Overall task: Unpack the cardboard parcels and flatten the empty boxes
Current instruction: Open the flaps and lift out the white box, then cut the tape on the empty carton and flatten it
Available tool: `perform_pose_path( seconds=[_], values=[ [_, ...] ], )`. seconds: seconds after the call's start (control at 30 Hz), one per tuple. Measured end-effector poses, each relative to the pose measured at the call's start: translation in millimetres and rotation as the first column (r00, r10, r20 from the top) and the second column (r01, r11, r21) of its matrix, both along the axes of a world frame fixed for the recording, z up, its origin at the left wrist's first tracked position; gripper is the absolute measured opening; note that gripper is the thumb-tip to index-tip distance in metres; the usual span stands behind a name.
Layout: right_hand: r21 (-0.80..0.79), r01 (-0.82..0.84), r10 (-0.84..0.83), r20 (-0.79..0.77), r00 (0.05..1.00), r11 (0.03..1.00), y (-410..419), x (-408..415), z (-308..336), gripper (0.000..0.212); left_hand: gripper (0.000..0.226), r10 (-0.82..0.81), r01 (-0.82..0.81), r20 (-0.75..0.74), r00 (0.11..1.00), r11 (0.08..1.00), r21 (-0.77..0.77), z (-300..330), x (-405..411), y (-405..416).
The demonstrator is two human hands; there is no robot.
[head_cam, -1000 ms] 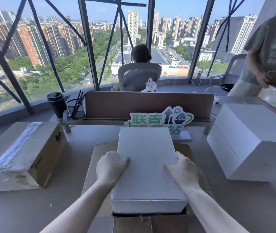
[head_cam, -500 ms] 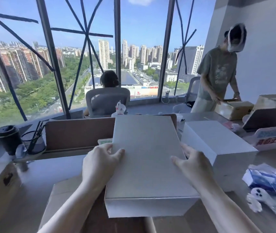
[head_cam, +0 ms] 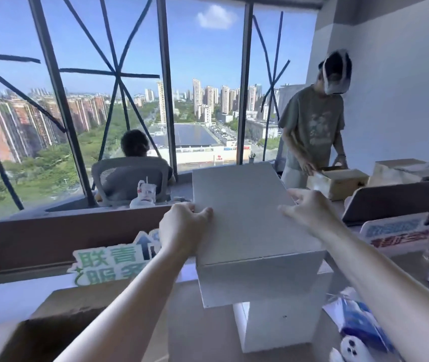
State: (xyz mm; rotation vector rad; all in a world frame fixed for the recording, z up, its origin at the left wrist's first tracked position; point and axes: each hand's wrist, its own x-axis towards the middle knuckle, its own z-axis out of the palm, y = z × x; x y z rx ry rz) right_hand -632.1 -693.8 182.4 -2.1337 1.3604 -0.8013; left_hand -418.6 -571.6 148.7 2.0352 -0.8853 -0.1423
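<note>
My left hand and right hand clamp flat white cardboard box by sides, held above second white box. Unpacking step. Next: lower squarely onto it, then flatten open brown parcel.

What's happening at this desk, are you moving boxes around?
A person is unpacking parcels. Both hands hold a flat white box by its sides: the left hand on its left edge, the right hand on its right. It sits above a second white box standing on the desk. An opened cardboard parcel lies at the lower left. Across the desk, another person handles a small cardboard box.
</note>
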Motion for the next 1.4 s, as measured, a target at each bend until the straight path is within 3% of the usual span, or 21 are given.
perform_pose_path(
  seconds=[0.13, 0.3, 0.43, 0.67, 0.8, 0.87, 1.0, 1.17, 1.3, 1.4],
  values=[
    [0.066, -0.013, 0.013, -0.003, 1.000, 0.998, -67, -18, 2, 0.036, 0.034, -0.032, 0.032, 0.002, 0.999, 0.999, 0.018, 3, -19, -61],
    [0.144, 0.009, -0.011, 0.013, 1.000, 0.990, -132, -31, -20, 0.059, 0.042, -0.049, 0.052, -0.052, 0.997, 0.996, 0.075, -10, -34, -117],
    [0.191, 0.012, -0.010, -0.012, 1.000, 0.982, -158, -36, -36, 0.020, 0.041, -0.061, 0.068, -0.054, 0.997, 0.989, 0.131, -20, -37, -141],
    [0.188, -0.017, 0.035, -0.093, 0.995, 0.982, -171, -34, -37, 0.052, 0.039, -0.077, 0.083, -0.050, 0.996, 0.988, 0.132, -28, -30, -153],
    [0.106, -0.011, 0.041, -0.292, 0.956, 0.994, -148, -35, -30, 0.064, 0.043, -0.164, 0.177, -0.155, 0.974, 0.981, 0.076, -38, -24, -143],
    [-0.047, -0.045, 0.025, -0.363, 0.931, 0.998, -124, -31, -26, 0.062, 0.049, -0.218, 0.216, -0.263, 0.940, 0.976, -0.035, -44, -24, -126],
    [-0.281, -0.192, 0.161, -0.132, 0.978, 0.940, -51, -1, -30, 0.046, 0.027, -0.316, 0.283, -0.300, 0.900, 0.947, -0.149, -61, -21, -63],
    [-0.336, -0.384, 0.417, 0.031, 0.908, 0.860, 62, 56, -78, 0.032, 0.017, -0.262, 0.262, -0.206, 0.943, 0.965, -0.030, -103, 21, 49],
    [-0.315, -0.511, 0.531, -0.027, 0.847, 0.800, 140, 104, -144, 0.025, 0.016, -0.238, 0.243, -0.049, 0.970, 0.956, 0.161, -145, 77, 156],
    [-0.252, -0.573, 0.576, -0.071, 0.815, 0.780, 192, 136, -195, 0.023, 0.017, -0.233, 0.229, -0.017, 0.972, 0.939, 0.258, -176, 121, 236]
  ],
)
